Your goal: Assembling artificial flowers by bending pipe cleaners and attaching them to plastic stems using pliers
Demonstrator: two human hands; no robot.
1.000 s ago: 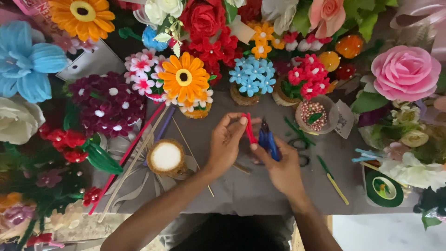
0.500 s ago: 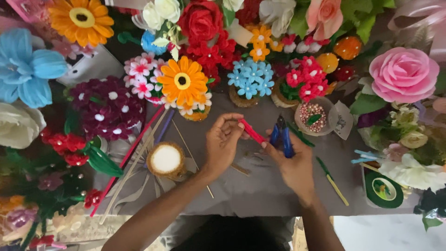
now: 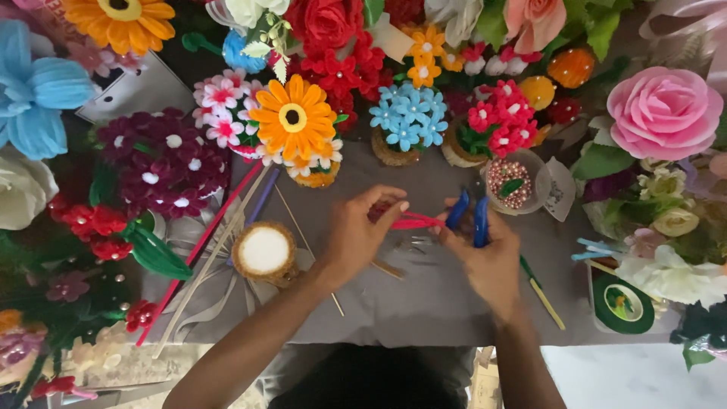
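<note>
left hand (image 3: 356, 235) pinching a red pipe cleaner (image 3: 413, 222), right hand (image 3: 488, 261) gripping blue-handled pliers (image 3: 471, 216), grey table (image 3: 424, 303) ringed by handmade flowers, orange daisy (image 3: 292, 117)

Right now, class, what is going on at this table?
A person sits at a grey table ringed with handmade flowers. The left hand pinches a pink-red pipe cleaner, while the right hand grips blue-handled pliers at its other end. A small round white-topped pot stands beside the left wrist.

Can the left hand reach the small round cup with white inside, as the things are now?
Probably yes. The cup stands just beside the left hand, with only thin sticks lying flat between them. But the hand pinches a red strip, so it would first have to let go.
</note>
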